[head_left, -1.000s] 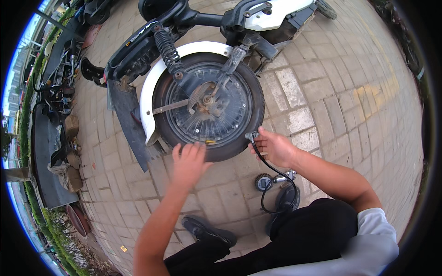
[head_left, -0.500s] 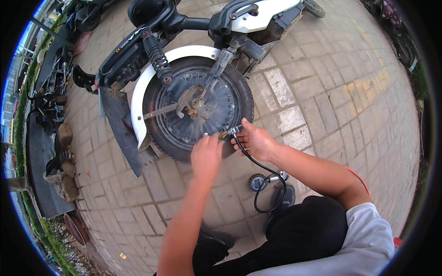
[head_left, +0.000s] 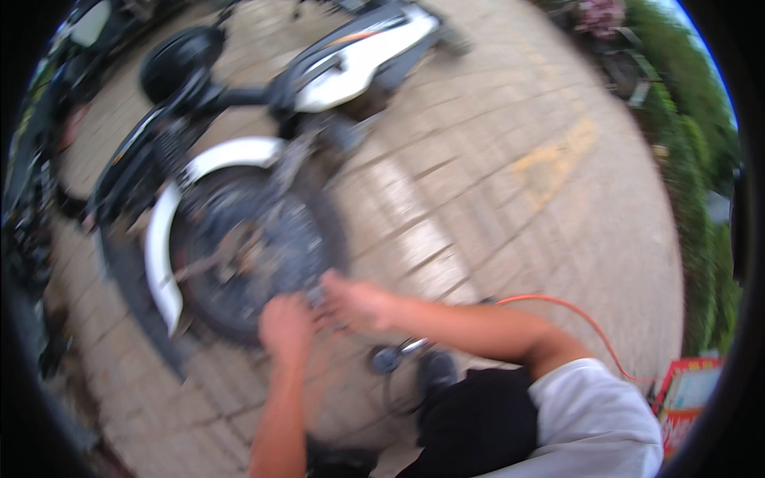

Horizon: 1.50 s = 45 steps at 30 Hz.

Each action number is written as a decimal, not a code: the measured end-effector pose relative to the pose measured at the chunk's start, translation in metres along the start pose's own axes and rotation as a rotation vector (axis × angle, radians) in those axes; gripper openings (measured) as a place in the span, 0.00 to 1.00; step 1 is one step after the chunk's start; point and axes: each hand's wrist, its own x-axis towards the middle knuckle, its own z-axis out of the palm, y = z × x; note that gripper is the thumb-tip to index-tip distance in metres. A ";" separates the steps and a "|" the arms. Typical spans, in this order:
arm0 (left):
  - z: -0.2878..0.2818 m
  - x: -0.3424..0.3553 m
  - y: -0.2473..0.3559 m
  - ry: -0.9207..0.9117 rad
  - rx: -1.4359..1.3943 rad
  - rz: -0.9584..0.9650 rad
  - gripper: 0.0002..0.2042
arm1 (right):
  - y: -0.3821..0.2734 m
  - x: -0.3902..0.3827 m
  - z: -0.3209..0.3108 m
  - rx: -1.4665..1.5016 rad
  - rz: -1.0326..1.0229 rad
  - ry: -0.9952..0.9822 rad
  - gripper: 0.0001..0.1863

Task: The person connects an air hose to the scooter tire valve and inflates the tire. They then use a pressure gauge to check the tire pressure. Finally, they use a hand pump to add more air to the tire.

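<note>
The view is smeared by motion. A scooter's wheel (head_left: 291, 219) with a dark tyre and hub fills the left middle, under a white fender (head_left: 163, 239). My left hand (head_left: 287, 325) is at the lower right rim, fingers curled in; what they grip is hidden. Close beside it, my right hand (head_left: 360, 304) is closed round the metal air chuck (head_left: 317, 293) of a tyre inflator, at the wheel's edge. The inflator's round gauge (head_left: 386, 358) and silver handle (head_left: 413, 345) lie on the paving near my shoe. Its black hose (head_left: 388, 392) shows only faintly.
The scooter's white and black body (head_left: 358, 68) stretches away at the top. An orange hose (head_left: 574, 312) runs over the brick paving (head_left: 494, 231) to a red box (head_left: 687, 398) at the right. Parked vehicles (head_left: 32, 199) line the left; a hedge (head_left: 685, 207) borders the right.
My view has swung rightward, so the scooter and both hands appear farther left and lower. More orange hose and the red box now show. Both hands stay together at the wheel rim.
</note>
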 end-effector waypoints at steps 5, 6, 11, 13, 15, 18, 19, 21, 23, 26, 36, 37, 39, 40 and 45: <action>-0.002 0.004 0.005 0.034 -0.251 -0.059 0.08 | 0.009 0.002 -0.002 0.082 -0.015 -0.183 0.41; -0.003 0.004 0.003 0.063 -0.247 -0.009 0.07 | 0.011 0.005 0.001 0.116 0.019 -0.133 0.41; 0.006 -0.001 -0.012 0.125 -0.075 0.113 0.11 | 0.025 0.019 -0.003 0.204 -0.040 -0.181 0.38; 0.011 -0.003 -0.017 0.099 -0.080 0.096 0.11 | 0.029 0.024 -0.007 0.207 -0.059 -0.188 0.34; 0.013 -0.003 -0.019 0.085 -0.051 0.167 0.11 | 0.033 0.026 -0.011 0.224 -0.102 -0.252 0.28; 0.009 -0.002 -0.017 0.099 -0.058 0.191 0.11 | 0.039 0.028 -0.014 0.311 -0.170 -0.323 0.20; 0.007 -0.001 -0.015 0.105 -0.070 0.184 0.11 | 0.041 0.028 -0.015 0.352 -0.184 -0.357 0.17; 0.003 0.000 -0.011 0.128 -0.101 0.182 0.12 | 0.046 0.031 -0.015 0.347 -0.273 -0.333 0.13; 0.001 0.002 -0.007 0.130 -0.197 0.121 0.08 | 0.051 0.034 -0.013 0.307 -0.365 -0.320 0.11; 0.001 0.003 -0.003 0.102 -0.254 0.074 0.06 | 0.049 0.033 -0.011 0.293 -0.319 -0.229 0.10; 0.000 0.004 0.004 0.112 -0.151 0.051 0.11 | 0.057 -0.101 -0.113 -1.203 -0.289 0.475 0.22; 0.001 0.004 0.004 0.113 -0.147 0.046 0.12 | 0.077 -0.107 -0.122 -1.447 -0.415 0.405 0.23; 0.002 0.002 0.003 0.108 -0.142 0.041 0.12 | 0.117 -0.109 -0.135 -1.922 -0.459 0.345 0.24; 0.003 0.001 0.003 0.107 -0.140 0.038 0.12 | 0.130 -0.103 -0.142 -1.950 -0.514 0.378 0.24; 0.000 -0.002 -0.001 0.085 -0.094 0.028 0.12 | 0.156 -0.051 -0.154 -2.138 -0.367 0.434 0.14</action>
